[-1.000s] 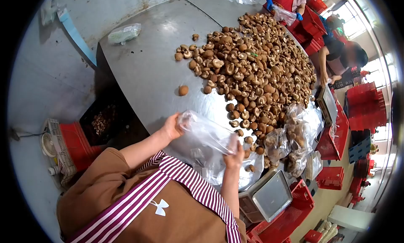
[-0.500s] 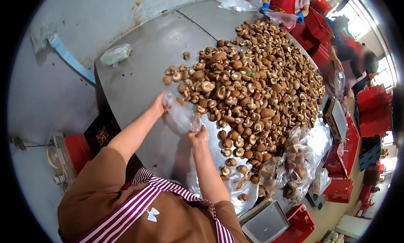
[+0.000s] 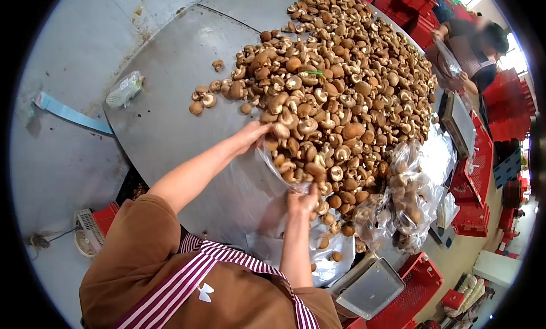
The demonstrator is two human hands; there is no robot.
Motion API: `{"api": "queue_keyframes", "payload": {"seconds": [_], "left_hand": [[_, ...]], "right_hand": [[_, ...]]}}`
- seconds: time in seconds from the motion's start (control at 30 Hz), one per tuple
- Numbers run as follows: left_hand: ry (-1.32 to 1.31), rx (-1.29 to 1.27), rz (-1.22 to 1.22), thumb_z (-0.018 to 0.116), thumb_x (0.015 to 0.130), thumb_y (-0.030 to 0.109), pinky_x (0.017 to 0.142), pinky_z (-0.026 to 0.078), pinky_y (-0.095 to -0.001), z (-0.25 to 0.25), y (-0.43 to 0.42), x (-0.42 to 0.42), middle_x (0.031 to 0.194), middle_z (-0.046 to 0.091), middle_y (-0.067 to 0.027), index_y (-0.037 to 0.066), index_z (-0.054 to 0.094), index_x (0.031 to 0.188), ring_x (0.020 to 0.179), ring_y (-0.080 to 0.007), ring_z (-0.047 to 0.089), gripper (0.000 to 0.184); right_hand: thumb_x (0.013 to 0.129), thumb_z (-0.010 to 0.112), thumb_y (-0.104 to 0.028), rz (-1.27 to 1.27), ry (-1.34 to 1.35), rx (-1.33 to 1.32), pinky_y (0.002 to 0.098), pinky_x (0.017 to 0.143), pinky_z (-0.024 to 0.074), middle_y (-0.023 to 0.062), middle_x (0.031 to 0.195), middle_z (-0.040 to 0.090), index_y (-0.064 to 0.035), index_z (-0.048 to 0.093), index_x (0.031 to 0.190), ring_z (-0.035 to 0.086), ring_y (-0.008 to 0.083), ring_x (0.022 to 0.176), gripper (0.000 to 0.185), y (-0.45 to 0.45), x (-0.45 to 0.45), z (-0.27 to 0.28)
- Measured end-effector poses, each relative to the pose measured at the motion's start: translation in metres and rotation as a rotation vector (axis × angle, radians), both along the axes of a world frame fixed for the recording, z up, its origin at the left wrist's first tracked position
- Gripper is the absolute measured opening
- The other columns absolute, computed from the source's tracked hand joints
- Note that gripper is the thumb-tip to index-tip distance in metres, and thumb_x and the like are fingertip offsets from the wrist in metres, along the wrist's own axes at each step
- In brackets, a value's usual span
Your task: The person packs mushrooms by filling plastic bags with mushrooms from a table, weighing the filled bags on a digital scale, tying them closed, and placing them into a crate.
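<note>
A large heap of brown shiitake mushrooms (image 3: 355, 107) covers the metal table (image 3: 170, 61). At its near edge my left hand (image 3: 255, 134) is closed on one side of the rim of a clear plastic bag (image 3: 268, 163), with mushrooms right at its fingertips. My right hand (image 3: 303, 201) grips the opposite side of the rim, fingers closed. The mouth of the bag is spread between the two hands and faces the heap, against several mushrooms. How many mushrooms lie inside the bag I cannot tell. Part of my left fingers is hidden behind mushrooms.
Filled clear bags of mushrooms (image 3: 406, 206) stand right of the heap. A metal tray (image 3: 371, 289) and red crates (image 3: 424, 283) are at lower right. A co-worker (image 3: 469, 50) holds a bag at upper right. A small wrapped pack (image 3: 125, 90) lies near the left edge.
Both hands have moved the bag toward the heap, and its mouth has been pulled wide against the mushrooms. The camera view has shifted, so the co-worker in the red apron is mostly out of frame.
</note>
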State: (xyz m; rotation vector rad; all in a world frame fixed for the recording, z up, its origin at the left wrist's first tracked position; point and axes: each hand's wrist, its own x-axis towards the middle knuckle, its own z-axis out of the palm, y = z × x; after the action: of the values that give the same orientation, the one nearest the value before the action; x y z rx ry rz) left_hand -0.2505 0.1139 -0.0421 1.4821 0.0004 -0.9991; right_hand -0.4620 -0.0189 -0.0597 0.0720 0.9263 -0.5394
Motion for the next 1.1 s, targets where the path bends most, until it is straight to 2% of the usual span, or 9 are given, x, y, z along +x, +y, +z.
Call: {"api": "queue_keyframes", "payload": {"seconds": [0.1,0.17,0.23,0.3,0.43,0.6,0.77,0.93,1.1], "left_hand": [[0.314,0.012,0.266,0.068,0.088,0.047,0.095,0.05,-0.0405,0.001,0.001,-0.011,0.127,0.058,-0.012,0.003,0.047,0.137,0.115,-0.0237,0.058,0.069],[0.446,-0.106,0.538,0.068,0.085,0.052,0.09,0.052,-0.0398,-0.007,0.01,-0.008,0.122,0.06,-0.0122,0.001,0.047,0.135,0.107,-0.0244,0.061,0.075],[0.562,-0.214,0.674,0.061,0.093,0.048,0.08,0.057,-0.0413,-0.054,0.028,0.018,0.106,0.064,-0.0126,0.001,0.052,0.128,0.089,-0.0216,0.065,0.06],[0.444,-0.225,0.696,0.061,0.094,0.046,0.085,0.054,-0.0412,0.019,0.004,0.008,0.12,0.061,-0.0138,0.001,0.05,0.131,0.105,-0.0236,0.062,0.059],[-0.168,0.028,0.063,0.061,0.094,0.045,0.078,0.055,-0.0358,0.005,0.003,0.017,0.105,0.066,-0.0073,0.008,0.058,0.123,0.094,-0.0158,0.064,0.047],[0.252,-0.005,0.17,0.058,0.093,0.054,0.074,0.058,-0.0338,0.011,-0.002,0.037,0.097,0.069,-0.0059,0.005,0.053,0.13,0.089,-0.0156,0.069,0.061],[-0.158,0.223,-0.126,0.063,0.082,0.067,0.061,0.051,-0.0308,0.032,-0.05,0.046,0.083,0.068,-0.0107,-0.002,0.065,0.113,0.068,-0.0173,0.066,0.075],[-0.731,0.646,-0.483,0.071,0.077,0.053,0.079,0.05,-0.0369,0.048,-0.073,0.026,0.094,0.071,-0.0133,0.003,0.072,0.089,0.087,-0.0241,0.066,0.052],[-0.642,0.386,-0.523,0.07,0.086,0.034,0.082,0.049,-0.0312,0.029,-0.04,-0.003,0.099,0.072,-0.0054,0.009,0.07,0.115,0.092,-0.015,0.064,0.039]], "right_hand": [[0.105,0.035,-0.038,0.208,-0.209,-0.202,0.0332,0.063,0.056,0.0135,0.098,0.061,-0.0037,0.05,0.115,0.064,0.0246,0.079,0.039,-0.028,-0.017,0.017],[0.101,0.046,-0.047,0.399,0.076,-0.431,0.037,0.069,0.0554,0.013,0.11,0.056,-0.0052,0.043,0.13,0.064,0.0244,0.082,0.051,-0.027,0.003,0.011],[0.1,0.052,-0.042,0.49,0.081,-0.48,0.0406,0.07,0.053,0.0079,0.11,0.054,-0.0073,0.048,0.126,0.061,0.0256,0.089,0.043,-0.014,0.026,0.03],[0.099,0.055,-0.041,0.563,0.173,-0.536,0.0389,0.072,0.0526,0.0061,0.115,0.055,-0.0076,0.049,0.128,0.06,0.0228,0.093,0.045,-0.009,0.041,0.031],[0.099,0.053,-0.041,0.481,0.032,-0.514,0.0394,0.069,0.0557,0.0057,0.114,0.059,-0.0118,0.055,0.124,0.062,0.0193,0.086,0.038,-0.026,0.026,0.01],[0.098,0.055,-0.042,0.541,0.174,-0.582,0.037,0.059,0.0539,0.0029,0.088,0.062,-0.0122,0.057,0.115,0.061,0.0178,0.063,0.034,-0.035,0.03,0.034],[0.098,0.055,-0.042,0.635,0.15,-0.604,0.0351,0.051,0.0557,0.0051,0.078,0.055,-0.0035,0.054,0.102,0.06,0.0201,0.054,0.038,-0.067,0.052,0.052],[0.092,0.062,-0.03,0.937,0.481,-0.978,0.0345,0.098,0.0433,0.0205,0.122,0.064,0.0078,0.054,0.129,0.059,0.0271,0.112,0.053,-0.058,0.077,0.075],[0.089,0.063,-0.014,0.952,0.232,-1.268,0.0333,0.094,0.0475,0.0138,0.12,0.066,-0.0074,0.059,0.13,0.061,0.0227,0.109,0.042,-0.042,0.065,0.036]]}}
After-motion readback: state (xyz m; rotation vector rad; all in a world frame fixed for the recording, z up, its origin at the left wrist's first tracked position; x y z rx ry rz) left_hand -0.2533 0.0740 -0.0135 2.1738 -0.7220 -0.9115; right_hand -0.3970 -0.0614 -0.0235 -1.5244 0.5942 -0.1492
